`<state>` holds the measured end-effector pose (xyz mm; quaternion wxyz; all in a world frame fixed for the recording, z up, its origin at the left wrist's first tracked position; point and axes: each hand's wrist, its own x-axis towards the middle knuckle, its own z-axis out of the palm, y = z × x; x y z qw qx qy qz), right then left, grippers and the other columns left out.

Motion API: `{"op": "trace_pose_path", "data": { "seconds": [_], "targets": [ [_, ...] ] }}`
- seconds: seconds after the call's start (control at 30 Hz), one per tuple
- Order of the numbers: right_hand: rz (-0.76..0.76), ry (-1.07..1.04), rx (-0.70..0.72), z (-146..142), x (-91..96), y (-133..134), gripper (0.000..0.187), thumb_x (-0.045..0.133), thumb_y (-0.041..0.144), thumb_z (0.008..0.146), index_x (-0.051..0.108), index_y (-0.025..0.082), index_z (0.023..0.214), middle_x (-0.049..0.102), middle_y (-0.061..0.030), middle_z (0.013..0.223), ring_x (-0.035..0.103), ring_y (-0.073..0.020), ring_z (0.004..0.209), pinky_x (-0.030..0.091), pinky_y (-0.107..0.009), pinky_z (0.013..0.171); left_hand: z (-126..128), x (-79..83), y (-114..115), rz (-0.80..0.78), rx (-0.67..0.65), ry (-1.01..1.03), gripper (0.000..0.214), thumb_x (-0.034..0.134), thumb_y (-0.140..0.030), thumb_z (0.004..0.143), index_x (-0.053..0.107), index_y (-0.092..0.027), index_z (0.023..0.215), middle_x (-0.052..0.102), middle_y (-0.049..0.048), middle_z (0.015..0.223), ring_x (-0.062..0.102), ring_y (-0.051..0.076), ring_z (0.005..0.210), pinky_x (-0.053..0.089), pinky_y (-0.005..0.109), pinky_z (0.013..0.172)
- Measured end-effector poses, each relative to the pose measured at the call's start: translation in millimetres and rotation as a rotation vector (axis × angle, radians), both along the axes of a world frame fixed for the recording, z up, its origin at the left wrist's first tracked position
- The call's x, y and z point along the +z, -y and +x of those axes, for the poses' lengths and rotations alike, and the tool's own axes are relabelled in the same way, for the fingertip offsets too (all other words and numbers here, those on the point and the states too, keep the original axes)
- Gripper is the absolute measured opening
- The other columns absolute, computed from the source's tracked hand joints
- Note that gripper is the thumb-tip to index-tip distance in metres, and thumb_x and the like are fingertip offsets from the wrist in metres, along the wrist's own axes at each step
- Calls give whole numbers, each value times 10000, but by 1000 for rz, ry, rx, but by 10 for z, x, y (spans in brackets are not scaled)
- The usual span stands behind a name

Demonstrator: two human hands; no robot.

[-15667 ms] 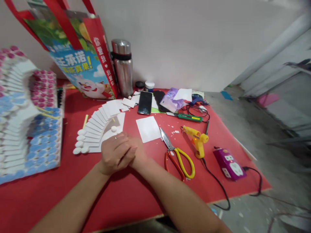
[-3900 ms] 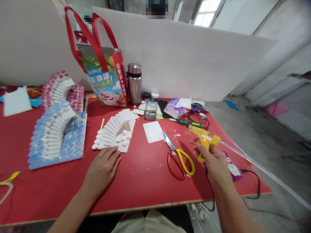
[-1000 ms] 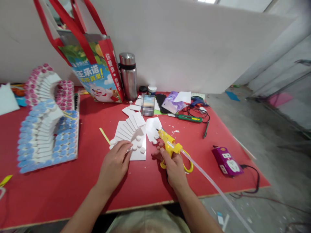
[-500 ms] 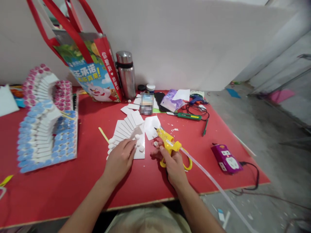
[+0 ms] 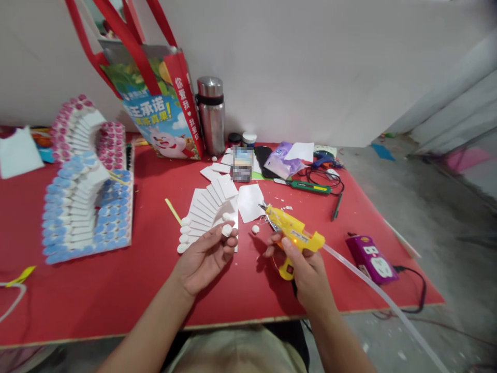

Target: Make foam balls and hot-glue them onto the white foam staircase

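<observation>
My right hand grips a yellow hot glue gun with a long clear glue stick trailing from its back. The nozzle points left and up, toward a small white pebble lying on the red table. My left hand is turned palm up and pinches a white oval pebble at its fingertips. It hovers at the near edge of a white foam stair model, whose left edge is lined with white pebbles.
A finished blue and pink stair model stands at left. At the back are a red shopping bag, a steel flask, a phone and tissues. A purple power strip and green screwdriver lie at right.
My left hand has lifted off the white stair model, turned palm up and now holds a pebble. The glue gun has risen from the table, covering the scissors beneath it.
</observation>
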<state>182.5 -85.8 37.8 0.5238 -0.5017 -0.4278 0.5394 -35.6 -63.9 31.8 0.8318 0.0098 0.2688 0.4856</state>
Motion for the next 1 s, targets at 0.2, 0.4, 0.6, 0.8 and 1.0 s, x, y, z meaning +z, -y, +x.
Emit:
{"op": "trace_pose_path", "data": {
  "seconds": [0.2,0.4,0.6,0.8,1.0],
  "targets": [
    [19,-1,95,-5,75,56,284,672,459,951,730,182,929,729,-44,768,692,-179,711,589,-305,691,24,13,16,66,-4,-52,309,860,-113,762,766,-114,1056,710,79,922,675,98,753,587,155,669],
    [38,56,172,58,116,119,294,648,449,970,740,175,910,744,-75,853,695,-179,746,577,-318,748,33,32,-18,108,62,-227,387,950,-110,623,798,-121,979,749,63,885,717,104,763,599,151,710],
    [-18,20,211,55,102,196,275,646,439,970,723,185,899,730,-56,812,698,-183,736,578,-307,715,71,16,-33,206,144,-405,337,924,-114,667,797,-133,978,759,44,818,699,94,700,582,157,664],
    [-32,98,303,26,213,174,323,614,458,981,702,174,855,714,-64,788,680,-191,740,571,-320,734,87,-1,-28,186,94,-313,275,904,-179,726,771,-101,954,743,56,784,679,96,667,570,163,624],
    [-45,124,248,-25,232,193,318,623,450,972,725,173,854,731,-79,807,692,-207,760,578,-330,740,135,2,-15,12,-29,-87,92,761,-140,871,714,-65,847,705,75,790,664,85,648,572,146,597]
  ]
}}
